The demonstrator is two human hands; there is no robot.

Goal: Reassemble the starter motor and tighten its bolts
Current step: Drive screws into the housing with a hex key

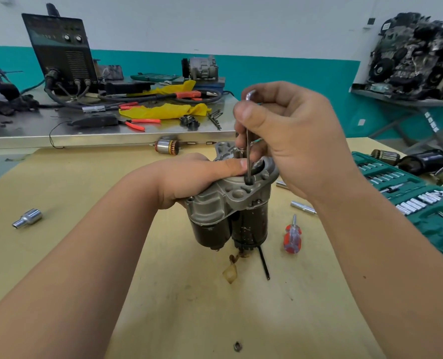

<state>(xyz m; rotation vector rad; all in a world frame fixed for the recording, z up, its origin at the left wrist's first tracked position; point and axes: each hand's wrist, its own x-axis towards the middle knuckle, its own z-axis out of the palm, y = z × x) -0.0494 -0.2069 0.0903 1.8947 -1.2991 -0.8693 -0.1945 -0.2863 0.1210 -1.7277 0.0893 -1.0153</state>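
The starter motor stands upright on the wooden table, grey nose housing on top and two dark cylinders below. My left hand grips the housing from the left, with a finger lying across its top. My right hand pinches a long thin bolt held vertically. The bolt's lower end sits in a hole in the housing's flange. Its upper end pokes out above my fingers.
A red-handled screwdriver, a black rod and a silver socket lie right of the motor. Another socket lies at left, a nut near the front. A green socket set is open at right; an armature lies behind.
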